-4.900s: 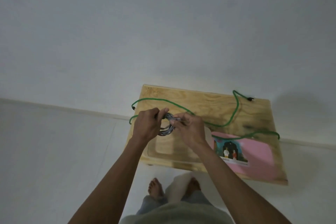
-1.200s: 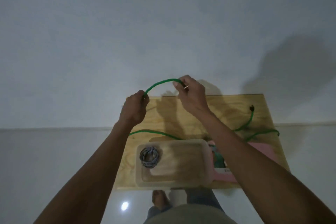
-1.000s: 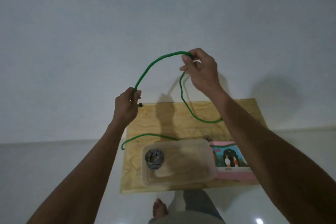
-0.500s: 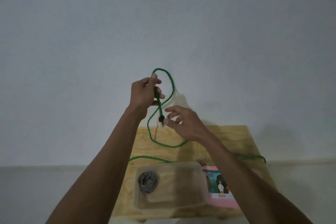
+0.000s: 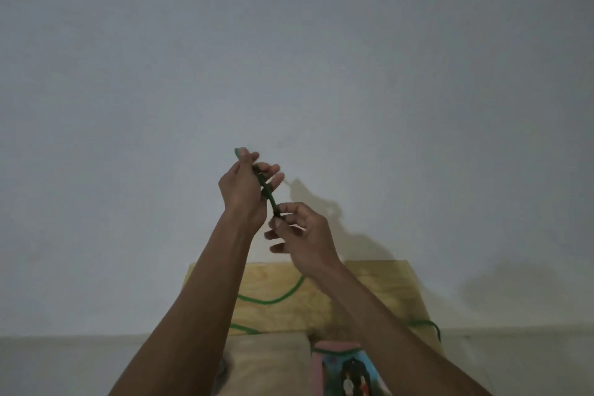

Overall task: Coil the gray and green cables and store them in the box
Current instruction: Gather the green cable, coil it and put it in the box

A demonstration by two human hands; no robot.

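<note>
Left hand (image 5: 242, 191): raised in front of the pale wall (image 5: 289, 42), fingers curled loosely round a folded length of thin green braided cable (image 5: 267, 190), thumb and forefinger uppermost; a short bend of the cable shows above the forefinger.

Right hand (image 5: 305, 235): just below and to the right of the left, thumb and forefinger pinching the lower end of the same held length; the other fingers are half curled and spread beneath, holding nothing.

Green cable, remainder: runs down behind the right wrist to the light plywood board (image 5: 369, 292), lies there in a shallow curve across the board's middle, and shows again at the left near the left forearm and at the board's right edge, where a loop hangs over.

Clear plastic box (image 5: 273, 363): on the near part of the board, between the forearms, blurred. A dark grey patch at its left side, beside the left forearm, may be the coiled grey cable (image 5: 225, 371); cannot tell for certain.

Pink printed card (image 5: 347, 370): flat, just right of the box, partly under the right forearm.
</note>
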